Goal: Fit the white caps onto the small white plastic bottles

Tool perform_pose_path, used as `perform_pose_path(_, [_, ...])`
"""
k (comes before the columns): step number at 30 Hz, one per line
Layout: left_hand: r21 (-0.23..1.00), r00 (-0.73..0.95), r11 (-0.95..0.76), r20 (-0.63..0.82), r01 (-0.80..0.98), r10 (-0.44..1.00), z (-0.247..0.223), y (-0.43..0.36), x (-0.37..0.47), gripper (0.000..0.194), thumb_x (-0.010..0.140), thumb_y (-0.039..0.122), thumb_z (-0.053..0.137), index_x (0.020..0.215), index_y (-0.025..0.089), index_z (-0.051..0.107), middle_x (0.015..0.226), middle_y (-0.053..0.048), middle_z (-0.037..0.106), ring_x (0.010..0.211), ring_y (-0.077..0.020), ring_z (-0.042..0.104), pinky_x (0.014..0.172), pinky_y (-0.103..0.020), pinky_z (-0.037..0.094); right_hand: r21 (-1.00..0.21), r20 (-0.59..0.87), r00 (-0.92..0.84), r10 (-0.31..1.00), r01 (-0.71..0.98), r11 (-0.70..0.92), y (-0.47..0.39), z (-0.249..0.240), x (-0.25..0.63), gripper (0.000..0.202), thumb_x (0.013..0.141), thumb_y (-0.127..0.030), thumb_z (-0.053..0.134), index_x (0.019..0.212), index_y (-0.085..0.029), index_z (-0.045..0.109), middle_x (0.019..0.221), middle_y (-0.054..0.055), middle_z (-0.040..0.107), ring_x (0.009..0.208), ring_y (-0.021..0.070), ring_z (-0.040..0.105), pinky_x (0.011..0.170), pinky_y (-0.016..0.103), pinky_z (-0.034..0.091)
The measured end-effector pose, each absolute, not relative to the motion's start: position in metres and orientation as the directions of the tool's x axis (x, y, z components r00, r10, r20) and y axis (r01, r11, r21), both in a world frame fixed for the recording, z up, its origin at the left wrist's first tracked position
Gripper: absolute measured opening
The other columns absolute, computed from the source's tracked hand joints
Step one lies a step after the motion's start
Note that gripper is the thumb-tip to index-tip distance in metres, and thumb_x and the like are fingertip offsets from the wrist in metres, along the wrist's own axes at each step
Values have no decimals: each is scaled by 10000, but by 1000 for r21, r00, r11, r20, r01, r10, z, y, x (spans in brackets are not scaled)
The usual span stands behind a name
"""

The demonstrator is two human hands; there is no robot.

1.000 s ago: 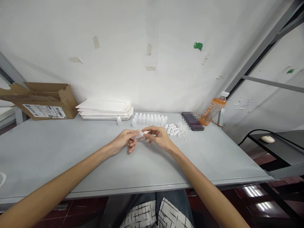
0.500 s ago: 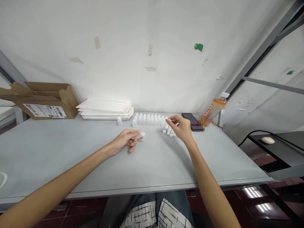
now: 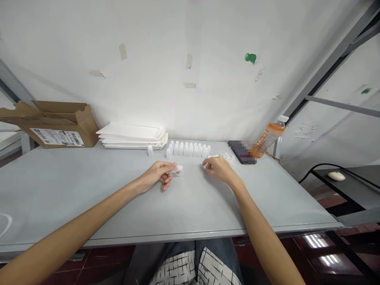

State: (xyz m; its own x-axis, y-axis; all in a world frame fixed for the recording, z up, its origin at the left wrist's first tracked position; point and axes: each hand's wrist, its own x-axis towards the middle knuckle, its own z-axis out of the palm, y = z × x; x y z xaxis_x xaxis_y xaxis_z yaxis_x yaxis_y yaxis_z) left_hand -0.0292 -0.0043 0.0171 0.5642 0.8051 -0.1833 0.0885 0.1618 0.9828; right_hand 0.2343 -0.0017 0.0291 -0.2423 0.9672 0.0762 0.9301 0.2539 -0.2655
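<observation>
My left hand (image 3: 158, 174) is closed around a small white dropper bottle (image 3: 173, 170). The bottle lies sideways just above the table, its nozzle end pointing right. To the right, my right hand (image 3: 219, 168) is low over the table with its fingertips pinched on a small white cap (image 3: 204, 166). That hand covers most of the pile of caps. Small pale plastic pieces (image 3: 229, 159) lie scattered behind it. Beyond both hands, several white dropper bottles (image 3: 190, 149) stand upright in rows. One more bottle (image 3: 150, 151) stands apart on the left.
A stack of white envelopes (image 3: 130, 136) and an open cardboard box (image 3: 63, 126) sit along the wall at the left. A phone (image 3: 242, 152) and an orange drink bottle (image 3: 268, 138) are at the back right. The table's front edge (image 3: 166, 239) runs before my lap.
My right hand has come down and slightly toward me onto the cap pile, uncovering the pale pieces behind. My left hand still holds the dropper bottle in place.
</observation>
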Motion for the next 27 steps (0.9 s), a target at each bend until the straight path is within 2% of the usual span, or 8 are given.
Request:
perform_pose_path(3, [984,574,155,-175,84,800,18,-5,-29,413,874,535,547,846,126,605,485,54,443,387,-119,503,452,-251,382,-245,57,-235,970,939,241,-3,30,232,267,794,-111,563,998,-192,717,804,51,727,774,201,635,601,269,340])
perform_pose_path(10, [985,586,146,-169,86,793,16,-6,-29,415,869,533,554,863,123,615,484,55,446,388,-120,501,448,-253,379,-199,51,-199,979,958,205,-4,33,232,229,829,-144,539,966,-201,713,861,22,731,805,176,627,604,256,326])
perform_pose_path(21, [984,585,152,-180,96,791,18,-6,-28,410,876,529,549,873,124,616,488,59,443,390,-113,502,455,-249,382,-9,75,-103,992,995,104,3,20,229,302,819,-120,467,933,-212,731,872,68,732,816,209,640,552,278,254])
perform_pose_path(24, [984,585,149,-177,97,792,18,-7,-28,402,877,526,549,846,129,607,490,57,444,393,-113,503,456,-248,385,-29,90,-96,991,995,99,4,19,228,300,833,-140,472,968,-216,729,865,72,733,807,211,638,558,274,264])
perform_pose_path(27, [985,585,141,-173,100,792,19,-7,-29,399,878,522,548,796,134,587,495,52,451,393,-111,503,451,-247,387,-122,150,-88,985,987,107,2,22,228,274,834,-159,502,977,-227,726,805,49,730,770,195,628,569,262,277])
